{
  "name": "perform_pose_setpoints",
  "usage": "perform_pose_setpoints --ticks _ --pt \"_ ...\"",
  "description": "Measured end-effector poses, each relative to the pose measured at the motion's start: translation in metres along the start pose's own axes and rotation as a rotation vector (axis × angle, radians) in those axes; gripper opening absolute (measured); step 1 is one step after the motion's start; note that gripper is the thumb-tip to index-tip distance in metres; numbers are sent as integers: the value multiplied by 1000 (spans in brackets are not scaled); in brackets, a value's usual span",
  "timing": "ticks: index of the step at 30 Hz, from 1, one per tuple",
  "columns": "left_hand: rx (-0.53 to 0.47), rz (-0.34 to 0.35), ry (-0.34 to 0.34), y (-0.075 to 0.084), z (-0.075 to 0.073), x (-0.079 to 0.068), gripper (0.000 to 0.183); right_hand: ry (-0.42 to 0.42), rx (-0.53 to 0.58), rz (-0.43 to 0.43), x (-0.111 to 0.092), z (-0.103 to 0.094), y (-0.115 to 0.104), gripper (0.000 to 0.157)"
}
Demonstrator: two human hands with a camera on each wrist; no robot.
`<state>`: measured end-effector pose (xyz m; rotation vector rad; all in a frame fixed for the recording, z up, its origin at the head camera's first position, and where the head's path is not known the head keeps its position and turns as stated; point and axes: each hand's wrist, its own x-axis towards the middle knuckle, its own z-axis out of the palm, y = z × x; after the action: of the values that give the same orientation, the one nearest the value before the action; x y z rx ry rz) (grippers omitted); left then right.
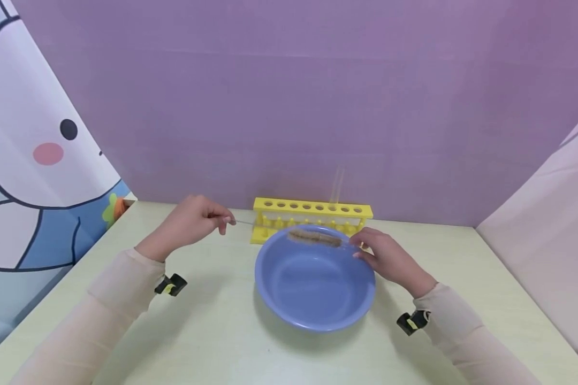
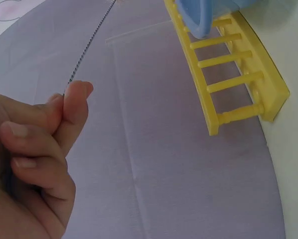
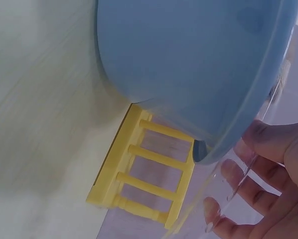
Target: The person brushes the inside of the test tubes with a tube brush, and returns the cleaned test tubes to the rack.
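Note:
My left hand pinches the twisted wire handle of a test tube brush between thumb and index finger. The brush's tan bristles lie level over the far rim of a blue basin, their right part darker and inside a clear test tube. My right hand holds this glass test tube by its closed end at the basin's right rim, thumb on one side and fingers on the other.
Behind the basin stands a yellow test tube rack with a row of holes. One clear test tube rises from it. A purple backdrop closes off the table's far edge.

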<state>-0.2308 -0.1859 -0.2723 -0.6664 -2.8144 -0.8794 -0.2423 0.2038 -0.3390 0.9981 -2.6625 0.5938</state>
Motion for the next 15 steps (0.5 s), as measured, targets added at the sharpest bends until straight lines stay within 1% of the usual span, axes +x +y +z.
perform_pose_setpoints --ticks 4,6,8,12,15 --pt "-29 -33 -32 0 -1 2 31 9 -33 -7 1 0 -3 23" --pt "-54 -71 -51 1 -1 3 32 12 -47 -4 2 0 -5 23" --pt "-97 -124 -76 3 -1 4 32 13 -56 6 3 1 -6 23" --pt "-215 -232 -128 5 -2 5 27 11 -75 25 4 2 -8 23" --pt "-293 -276 -159 5 -1 7 27 14 -87 30 4 2 -9 23"
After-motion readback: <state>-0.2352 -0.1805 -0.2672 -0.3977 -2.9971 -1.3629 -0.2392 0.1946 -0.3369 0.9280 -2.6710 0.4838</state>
